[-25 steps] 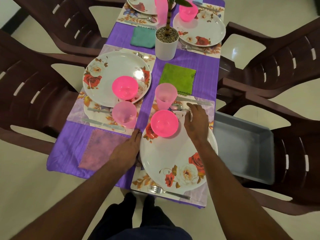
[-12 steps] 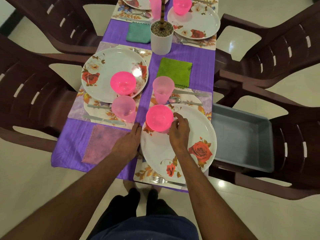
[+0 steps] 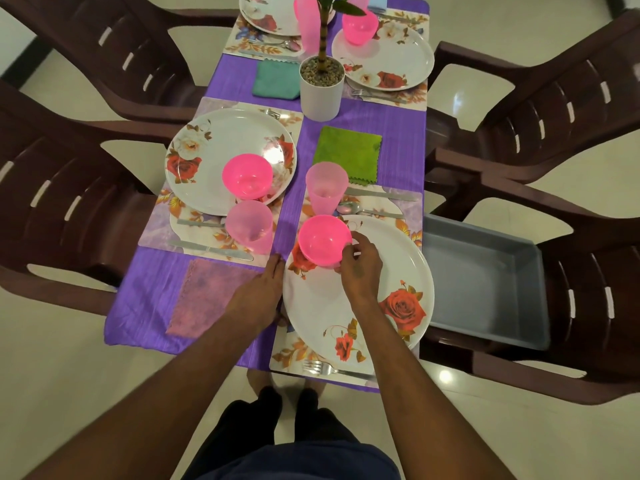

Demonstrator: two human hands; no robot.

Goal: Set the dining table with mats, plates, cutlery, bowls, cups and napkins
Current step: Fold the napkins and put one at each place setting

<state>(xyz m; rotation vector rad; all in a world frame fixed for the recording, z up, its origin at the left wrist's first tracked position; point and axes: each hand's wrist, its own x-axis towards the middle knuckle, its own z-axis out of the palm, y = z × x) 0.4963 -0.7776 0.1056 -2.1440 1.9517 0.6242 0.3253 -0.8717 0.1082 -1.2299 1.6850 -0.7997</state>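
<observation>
**Four places look almost set**

Four places show on the purple-clothed table (image 3: 398, 140), and each one in view has a flowery mat and a plate. At the near right corner, the big white round plate with red roses (image 3: 363, 299) lies on its mat, with a steel fork (image 3: 332, 368) by the near edge and a spoon (image 3: 363, 210) and knife (image 3: 381, 195) on the far side. A pale pink plastic cup (image 3: 325, 187) stands upright just past the plate. A green cloth napkin (image 3: 348, 154) lies flat beyond the cup.

The bright pink plastic bowl (image 3: 323, 239) sits on the far left part of this plate, mouth up. It is round, so it has no long side. The right hand (image 3: 358, 268) curls its fingers round the bowl's near right rim. The left hand (image 3: 263, 292) lies flat with straight fingers, touching the plate's left edge.

I think only small fixing is left, like putting this bowl in a neat spot. The grey plastic tub (image 3: 485, 282) on the chair at the right looks empty.
</observation>
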